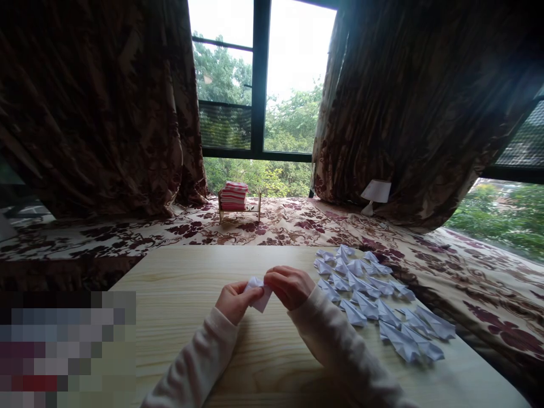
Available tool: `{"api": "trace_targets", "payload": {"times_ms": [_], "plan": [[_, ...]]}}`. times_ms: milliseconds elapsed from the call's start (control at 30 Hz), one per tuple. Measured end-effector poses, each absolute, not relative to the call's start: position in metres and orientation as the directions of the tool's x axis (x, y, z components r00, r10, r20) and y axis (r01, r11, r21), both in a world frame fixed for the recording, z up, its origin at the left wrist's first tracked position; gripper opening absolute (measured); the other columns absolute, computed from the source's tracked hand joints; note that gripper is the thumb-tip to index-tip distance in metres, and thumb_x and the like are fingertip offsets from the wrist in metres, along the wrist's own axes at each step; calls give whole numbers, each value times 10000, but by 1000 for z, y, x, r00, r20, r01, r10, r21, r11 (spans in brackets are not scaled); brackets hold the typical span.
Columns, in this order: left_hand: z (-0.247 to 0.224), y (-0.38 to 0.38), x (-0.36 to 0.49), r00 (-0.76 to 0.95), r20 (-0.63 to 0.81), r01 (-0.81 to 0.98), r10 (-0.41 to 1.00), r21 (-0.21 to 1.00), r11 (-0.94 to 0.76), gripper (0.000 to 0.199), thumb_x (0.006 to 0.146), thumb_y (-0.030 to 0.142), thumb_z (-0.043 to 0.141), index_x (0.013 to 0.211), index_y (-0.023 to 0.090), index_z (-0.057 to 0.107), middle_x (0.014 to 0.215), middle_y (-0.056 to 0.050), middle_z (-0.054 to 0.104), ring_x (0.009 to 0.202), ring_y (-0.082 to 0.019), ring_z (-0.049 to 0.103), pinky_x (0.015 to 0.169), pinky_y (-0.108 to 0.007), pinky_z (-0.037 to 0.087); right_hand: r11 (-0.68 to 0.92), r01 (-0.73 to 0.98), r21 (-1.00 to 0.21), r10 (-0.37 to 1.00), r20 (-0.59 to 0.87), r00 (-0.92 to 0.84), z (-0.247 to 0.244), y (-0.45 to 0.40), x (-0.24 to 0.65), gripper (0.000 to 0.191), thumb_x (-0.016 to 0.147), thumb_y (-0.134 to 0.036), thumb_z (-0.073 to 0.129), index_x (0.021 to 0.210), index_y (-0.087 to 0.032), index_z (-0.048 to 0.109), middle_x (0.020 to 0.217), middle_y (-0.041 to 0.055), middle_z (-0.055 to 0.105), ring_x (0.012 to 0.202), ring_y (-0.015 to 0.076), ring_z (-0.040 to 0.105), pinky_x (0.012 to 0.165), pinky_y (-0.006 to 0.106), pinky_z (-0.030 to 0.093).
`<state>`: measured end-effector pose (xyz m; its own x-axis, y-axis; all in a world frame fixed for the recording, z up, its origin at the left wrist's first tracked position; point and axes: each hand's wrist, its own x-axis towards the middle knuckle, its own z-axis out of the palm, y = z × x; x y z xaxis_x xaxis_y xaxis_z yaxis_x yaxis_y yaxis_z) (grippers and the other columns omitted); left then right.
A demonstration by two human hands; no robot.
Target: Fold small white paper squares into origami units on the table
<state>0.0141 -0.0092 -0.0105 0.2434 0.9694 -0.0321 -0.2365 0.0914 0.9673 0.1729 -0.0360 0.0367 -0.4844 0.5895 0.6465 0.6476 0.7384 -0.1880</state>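
Observation:
A small white piece of folded paper (260, 303) is held above the middle of the wooden table (182, 277). My left hand (236, 302) pinches its left side, the thumb lying across the front. My right hand (289, 284) is closed at the paper's upper right edge, its fingertips touching the paper; the fingers partly hide that corner. Several folded white paper pieces (365, 307) with pointed shapes lie spread on the right side of the table, beside my right forearm.
Behind the table, a ledge with flowered cloth (297, 218) holds a small rack with folded pink striped cloths (233, 196) and a white lamp (376, 192). Dark patterned curtains (382, 102) flank a window. The lower left corner is pixelated.

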Motion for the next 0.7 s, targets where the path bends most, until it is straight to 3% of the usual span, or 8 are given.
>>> {"api": "trace_targets", "payload": {"times_ms": [267,333,400,500,567,700], "plan": [[-3,-14,17,200,11,-285,980,957,47,357,497,416,756,689,117,728,613,-56,681,588,-147,561,605,-269,427,772,602,-202,552,682,-480,38,-37,171,251,888,-187,381,787,-177,611,798,79,636,717,152,557,642,251,442],[2,-17,17,145,17,-252,989,967,21,349,494,402,759,697,120,731,604,-46,682,564,-140,553,580,-256,425,750,586,-307,592,706,-389,34,-34,170,233,877,-207,401,830,-181,627,824,79,637,735,154,569,658,259,455],[8,-20,16,70,26,-221,997,975,-10,334,500,399,755,684,121,731,589,-36,677,544,-139,548,554,-250,427,661,553,-507,699,685,-206,27,-30,168,215,862,-257,434,872,-178,633,811,72,639,705,149,580,623,251,469],[14,-25,18,-1,73,-208,997,975,-72,325,522,404,743,691,126,733,596,-30,678,555,-143,557,555,-245,440,470,451,-759,854,520,-13,15,-23,163,270,827,-378,487,782,-159,639,649,39,610,571,131,551,485,222,438],[16,-27,19,4,104,-217,995,971,-101,324,538,406,734,710,131,734,602,-27,679,571,-144,565,567,-238,444,422,377,-824,890,455,-2,9,-20,159,291,779,-419,539,682,-157,619,545,5,552,498,110,492,430,207,391],[16,-29,23,46,93,-226,995,971,-80,327,544,409,722,703,123,733,571,-28,666,572,-153,575,577,-243,457,449,213,-868,886,463,15,4,-19,150,269,728,-406,572,633,-155,578,496,-34,470,458,80,394,417,201,329]]}}
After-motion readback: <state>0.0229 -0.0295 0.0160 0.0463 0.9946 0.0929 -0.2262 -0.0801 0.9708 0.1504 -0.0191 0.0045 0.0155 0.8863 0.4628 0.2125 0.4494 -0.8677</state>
